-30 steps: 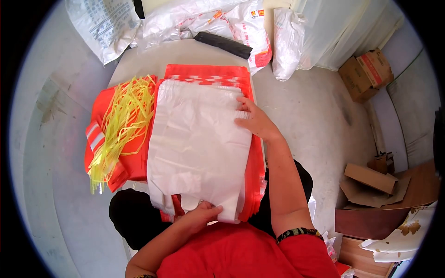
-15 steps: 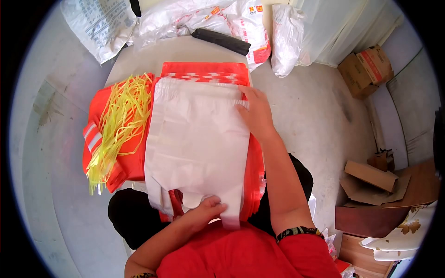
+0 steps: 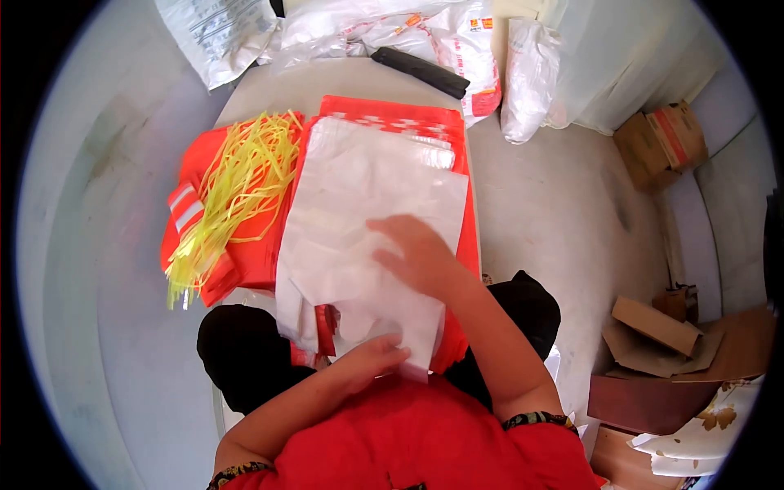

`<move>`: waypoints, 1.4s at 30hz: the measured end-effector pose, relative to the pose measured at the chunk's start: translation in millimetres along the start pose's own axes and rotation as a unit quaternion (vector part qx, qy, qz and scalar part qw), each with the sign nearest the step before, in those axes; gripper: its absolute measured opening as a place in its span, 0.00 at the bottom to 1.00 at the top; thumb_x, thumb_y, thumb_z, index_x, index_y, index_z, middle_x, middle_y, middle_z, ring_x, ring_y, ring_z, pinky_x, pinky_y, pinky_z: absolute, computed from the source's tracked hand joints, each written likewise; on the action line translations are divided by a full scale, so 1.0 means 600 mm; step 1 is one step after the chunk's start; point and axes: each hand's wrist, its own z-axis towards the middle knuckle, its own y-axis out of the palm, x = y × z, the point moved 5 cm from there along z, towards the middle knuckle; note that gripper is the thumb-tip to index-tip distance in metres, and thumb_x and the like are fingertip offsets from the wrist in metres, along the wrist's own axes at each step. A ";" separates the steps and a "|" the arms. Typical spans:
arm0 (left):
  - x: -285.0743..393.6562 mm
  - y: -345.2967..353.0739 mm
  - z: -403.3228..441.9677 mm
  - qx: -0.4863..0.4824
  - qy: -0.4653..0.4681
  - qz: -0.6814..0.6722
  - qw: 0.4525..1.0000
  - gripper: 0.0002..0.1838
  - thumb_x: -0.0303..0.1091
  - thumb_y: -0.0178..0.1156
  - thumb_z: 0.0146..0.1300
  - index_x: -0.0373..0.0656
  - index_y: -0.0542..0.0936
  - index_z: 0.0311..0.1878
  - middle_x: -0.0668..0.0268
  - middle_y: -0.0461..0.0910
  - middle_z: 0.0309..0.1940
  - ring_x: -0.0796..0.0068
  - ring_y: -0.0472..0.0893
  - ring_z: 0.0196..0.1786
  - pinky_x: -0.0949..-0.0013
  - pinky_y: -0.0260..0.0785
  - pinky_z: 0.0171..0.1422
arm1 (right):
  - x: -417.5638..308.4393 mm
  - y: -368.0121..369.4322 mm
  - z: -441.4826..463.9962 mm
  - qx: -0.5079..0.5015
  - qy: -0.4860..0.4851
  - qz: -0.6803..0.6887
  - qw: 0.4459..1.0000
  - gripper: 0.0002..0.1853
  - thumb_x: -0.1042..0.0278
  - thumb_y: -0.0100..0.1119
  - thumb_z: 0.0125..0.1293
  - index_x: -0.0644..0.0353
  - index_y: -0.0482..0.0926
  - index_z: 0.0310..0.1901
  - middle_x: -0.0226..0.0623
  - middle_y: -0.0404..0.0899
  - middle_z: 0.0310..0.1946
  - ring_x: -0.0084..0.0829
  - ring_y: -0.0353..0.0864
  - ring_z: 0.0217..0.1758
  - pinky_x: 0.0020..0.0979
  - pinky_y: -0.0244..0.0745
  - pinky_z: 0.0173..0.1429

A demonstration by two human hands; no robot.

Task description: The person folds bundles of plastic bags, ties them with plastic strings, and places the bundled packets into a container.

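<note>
A stack of white plastic vest-type carrier bags (image 3: 367,196) lies over red plastic bags (image 3: 392,108) on the table before me. My left hand (image 3: 371,361) is closed at the near edge of the top white bag, by its handle cut-outs, thumb and fingers together on the plastic. Over the middle of the white bag is my right hand (image 3: 416,257), its fingers apart and holding nothing; whether it touches the plastic I cannot tell. Left of the stack, a bundle of yellow plastic strips (image 3: 245,175) rests on more folded red bags (image 3: 265,253).
At the table's far end are a black rolled item (image 3: 420,72) and white printed plastic sacks (image 3: 384,28). A wrapped white roll (image 3: 529,82) stands beyond the right corner. Cardboard boxes (image 3: 653,155) sit by the right wall, with an opened carton (image 3: 661,343) nearer me.
My right hand has left the far right corner of the white bag and come nearer, over its middle. The top bag's far edge has shifted, uncovering bag edges beneath. The view has shifted slightly.
</note>
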 end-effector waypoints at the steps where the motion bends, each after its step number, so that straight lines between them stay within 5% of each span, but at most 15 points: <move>1: 0.000 -0.001 -0.004 0.017 0.002 0.002 1.000 0.24 0.36 0.56 0.79 0.38 0.71 0.73 0.64 0.82 0.62 0.72 0.80 0.63 0.66 0.71 0.70 | -0.020 0.020 -0.003 -0.029 0.000 0.035 0.999 0.29 0.65 0.67 0.68 0.55 0.75 0.70 0.43 0.79 0.65 0.47 0.73 0.69 0.46 0.66 0.75; 9: 0.032 0.017 -0.051 0.048 0.017 -0.047 0.998 0.25 0.41 0.54 0.81 0.39 0.67 0.73 0.60 0.80 0.57 0.72 0.80 0.49 0.65 0.75 0.59 | -0.055 0.098 0.002 -0.057 0.009 -0.024 0.998 0.27 0.67 0.64 0.66 0.56 0.78 0.68 0.44 0.83 0.55 0.46 0.78 0.60 0.43 0.74 0.68; 12: 0.013 -0.012 -0.051 0.109 0.049 -0.126 0.985 0.25 0.44 0.52 0.82 0.41 0.65 0.74 0.57 0.79 0.59 0.65 0.82 0.54 0.62 0.74 0.62 | -0.053 0.096 -0.002 -0.034 -0.001 -0.047 0.998 0.25 0.71 0.67 0.63 0.58 0.79 0.63 0.40 0.85 0.47 0.44 0.80 0.51 0.43 0.77 0.58; 18: 0.039 -0.007 -0.080 0.164 0.145 -0.151 0.964 0.22 0.45 0.48 0.84 0.45 0.65 0.72 0.54 0.79 0.61 0.56 0.81 0.64 0.58 0.72 0.67 | -0.035 0.073 -0.029 0.021 0.075 0.011 0.997 0.19 0.72 0.62 0.64 0.58 0.85 0.57 0.40 0.86 0.40 0.42 0.81 0.48 0.41 0.79 0.55; 21: 0.045 0.004 -0.091 0.198 0.152 -0.168 0.954 0.20 0.45 0.50 0.83 0.47 0.66 0.69 0.56 0.79 0.61 0.59 0.83 0.59 0.59 0.73 0.64 | -0.039 0.065 -0.044 0.018 0.099 -0.021 0.995 0.18 0.73 0.62 0.64 0.59 0.85 0.56 0.40 0.85 0.38 0.43 0.82 0.48 0.42 0.79 0.55; 27: 0.015 -0.035 -0.076 0.240 0.198 -0.211 0.927 0.12 0.42 0.58 0.80 0.47 0.76 0.58 0.66 0.82 0.50 0.71 0.81 0.47 0.65 0.76 0.53 | -0.047 0.063 -0.056 0.045 0.081 -0.058 0.994 0.15 0.74 0.61 0.64 0.61 0.86 0.52 0.41 0.86 0.41 0.44 0.81 0.50 0.42 0.79 0.56; 30: 0.024 -0.032 -0.087 0.257 0.217 -0.185 0.923 0.11 0.38 0.60 0.77 0.43 0.81 0.54 0.70 0.83 0.46 0.76 0.80 0.45 0.70 0.72 0.51 | -0.059 0.063 -0.056 0.108 -0.025 -0.082 0.990 0.14 0.74 0.62 0.64 0.58 0.86 0.51 0.39 0.86 0.47 0.44 0.81 0.53 0.41 0.78 0.59; 33: 0.034 -0.029 -0.094 0.270 0.234 -0.150 0.922 0.11 0.38 0.61 0.77 0.43 0.82 0.54 0.71 0.83 0.44 0.77 0.80 0.44 0.70 0.71 0.51 | -0.078 0.084 -0.056 0.106 -0.102 -0.108 0.983 0.17 0.78 0.62 0.55 0.59 0.87 0.48 0.37 0.84 0.50 0.46 0.81 0.53 0.46 0.75 0.60; 36: 0.037 -0.027 -0.094 0.278 0.240 -0.123 0.922 0.11 0.37 0.62 0.76 0.42 0.82 0.55 0.70 0.84 0.45 0.78 0.80 0.44 0.70 0.70 0.52 | -0.091 0.095 -0.061 0.018 -0.140 -0.103 0.985 0.14 0.73 0.64 0.62 0.53 0.88 0.49 0.38 0.84 0.57 0.44 0.79 0.62 0.41 0.74 0.67; 42: 0.042 -0.032 -0.095 0.262 0.260 -0.083 0.926 0.09 0.36 0.60 0.78 0.45 0.81 0.54 0.69 0.85 0.47 0.75 0.82 0.46 0.70 0.74 0.53 | -0.069 0.096 -0.066 0.047 -0.067 -0.018 0.996 0.14 0.78 0.63 0.59 0.56 0.89 0.46 0.42 0.81 0.64 0.49 0.78 0.65 0.44 0.72 0.72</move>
